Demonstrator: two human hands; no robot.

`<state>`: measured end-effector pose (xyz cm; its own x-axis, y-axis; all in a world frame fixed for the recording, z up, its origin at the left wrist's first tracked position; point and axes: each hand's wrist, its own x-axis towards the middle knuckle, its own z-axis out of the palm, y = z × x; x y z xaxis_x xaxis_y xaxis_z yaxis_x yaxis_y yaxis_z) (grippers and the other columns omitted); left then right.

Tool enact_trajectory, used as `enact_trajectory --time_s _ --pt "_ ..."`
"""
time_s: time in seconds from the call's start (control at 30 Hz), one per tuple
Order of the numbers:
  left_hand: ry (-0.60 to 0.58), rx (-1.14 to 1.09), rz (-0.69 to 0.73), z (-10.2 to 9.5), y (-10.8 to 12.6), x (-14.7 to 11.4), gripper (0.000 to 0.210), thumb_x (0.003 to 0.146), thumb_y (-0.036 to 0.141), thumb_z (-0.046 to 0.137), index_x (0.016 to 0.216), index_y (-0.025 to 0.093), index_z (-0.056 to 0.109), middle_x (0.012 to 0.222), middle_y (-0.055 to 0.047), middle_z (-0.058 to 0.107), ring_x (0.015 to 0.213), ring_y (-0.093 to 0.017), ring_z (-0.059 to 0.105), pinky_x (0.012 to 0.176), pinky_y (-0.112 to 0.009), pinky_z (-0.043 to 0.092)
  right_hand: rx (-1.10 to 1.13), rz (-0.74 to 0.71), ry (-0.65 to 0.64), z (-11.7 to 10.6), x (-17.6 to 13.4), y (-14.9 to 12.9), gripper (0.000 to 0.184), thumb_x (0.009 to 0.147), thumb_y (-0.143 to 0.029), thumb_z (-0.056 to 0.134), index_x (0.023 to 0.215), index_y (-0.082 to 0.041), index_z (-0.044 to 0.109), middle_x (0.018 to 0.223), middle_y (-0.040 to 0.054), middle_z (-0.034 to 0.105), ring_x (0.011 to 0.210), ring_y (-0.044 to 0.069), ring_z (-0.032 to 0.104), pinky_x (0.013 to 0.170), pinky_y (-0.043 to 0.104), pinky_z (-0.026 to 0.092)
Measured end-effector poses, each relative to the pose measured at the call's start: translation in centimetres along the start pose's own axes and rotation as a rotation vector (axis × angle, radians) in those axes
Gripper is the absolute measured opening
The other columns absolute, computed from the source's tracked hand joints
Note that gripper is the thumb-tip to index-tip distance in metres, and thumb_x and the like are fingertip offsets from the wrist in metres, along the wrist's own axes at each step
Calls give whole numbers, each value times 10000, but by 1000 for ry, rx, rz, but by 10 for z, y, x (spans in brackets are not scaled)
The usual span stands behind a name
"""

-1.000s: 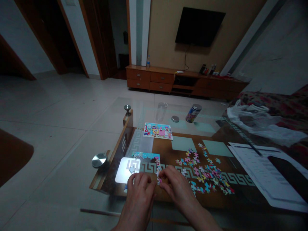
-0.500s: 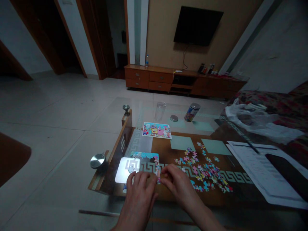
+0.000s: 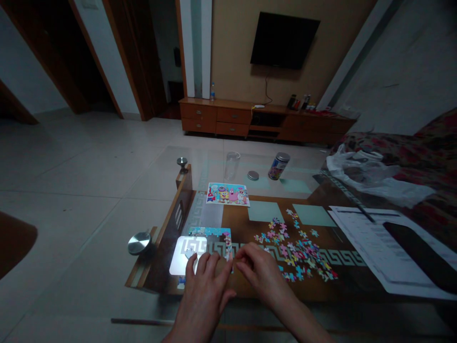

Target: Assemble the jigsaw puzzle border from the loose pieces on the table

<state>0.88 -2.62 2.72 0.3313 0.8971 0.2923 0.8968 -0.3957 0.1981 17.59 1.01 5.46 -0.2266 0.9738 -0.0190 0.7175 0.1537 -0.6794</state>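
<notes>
A partly joined puzzle border (image 3: 229,244) lies on the glass table, with a blue strip along its top and a pink strip down its right side. My left hand (image 3: 207,281) rests palm down over its lower part, fingers spread, the index finger touching the right strip. Just right of that strip, my right hand (image 3: 260,267) has thumb and index finger pinched together; anything between them is hidden. By the left fingertips, a loose pale puzzle piece (image 3: 189,253) lies in a bright reflection. Loose puzzle pieces (image 3: 298,252) are heaped beyond my right hand.
A cartoon picture card (image 3: 228,194) lies behind the puzzle. Farther back stand a clear container (image 3: 232,166), a metal lid (image 3: 253,176) and a printed can (image 3: 279,166). Papers (image 3: 371,247) with a black phone-like object (image 3: 417,252) and a plastic bag (image 3: 378,176) lie right.
The view has shifted slightly, so the scene sits a little farther left. Both hands stay at the puzzle's right strip; my left thumb sticks out a bit more from the fingers.
</notes>
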Motion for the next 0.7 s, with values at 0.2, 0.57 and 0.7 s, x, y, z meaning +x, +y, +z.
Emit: enact_trajectory --time_s 0.2,0.57,0.7 --pt "-13 -23 10 0 -3 0 497 750 444 735 1212 344 581 1166 -33 637 1094 -294 535 974 -558 370 -8 -5 0 -2 1 0 118 787 -47 585 784 -163 604 790 26 587 747 169 573 669 280 406" --pt "137 -67 68 -1 -6 -2 440 781 375 712 1182 259 576 1102 -30 647 1036 -257 543 963 -480 343 -19 -37 10 -6 0 4 138 788 -39 571 777 -169 615 783 16 592 733 153 577 668 267 411" --pt "176 -61 83 -6 -12 -3 301 820 292 657 1113 253 603 1093 -34 641 1026 -247 535 946 -446 336 -43 -29 7 -6 0 6 140 782 -46 576 762 -177 622 786 18 601 741 155 580 671 266 409"
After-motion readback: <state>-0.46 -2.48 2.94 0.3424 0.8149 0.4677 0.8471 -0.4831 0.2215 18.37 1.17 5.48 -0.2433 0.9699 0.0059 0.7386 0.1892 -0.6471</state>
